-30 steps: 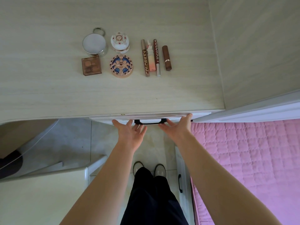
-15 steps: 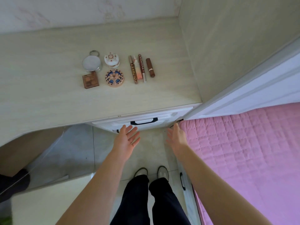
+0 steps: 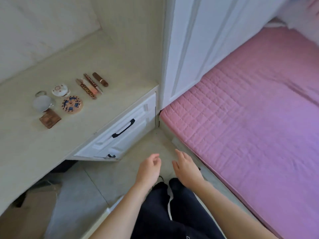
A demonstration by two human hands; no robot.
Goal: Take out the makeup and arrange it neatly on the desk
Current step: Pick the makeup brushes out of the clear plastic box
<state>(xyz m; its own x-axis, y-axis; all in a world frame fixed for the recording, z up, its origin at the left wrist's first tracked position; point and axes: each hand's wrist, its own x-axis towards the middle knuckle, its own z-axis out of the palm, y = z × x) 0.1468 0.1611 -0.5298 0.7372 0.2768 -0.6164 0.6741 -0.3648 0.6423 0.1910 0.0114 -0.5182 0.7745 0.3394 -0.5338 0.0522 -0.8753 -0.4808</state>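
Makeup [image 3: 72, 99] laid out on the bench [image 3: 43, 149], both hands empty.
From the left hand [image 3: 148, 168] it lies at 10 o'clock, well apart; tubes' long axes run 11-to-5. Right hand [image 3: 186, 168] farther; both grips loose, holding nothing.

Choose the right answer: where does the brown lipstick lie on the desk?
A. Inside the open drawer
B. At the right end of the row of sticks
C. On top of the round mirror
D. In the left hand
B: the lipstick lies on the desk at the right end of the sticks, and both hands are empty.
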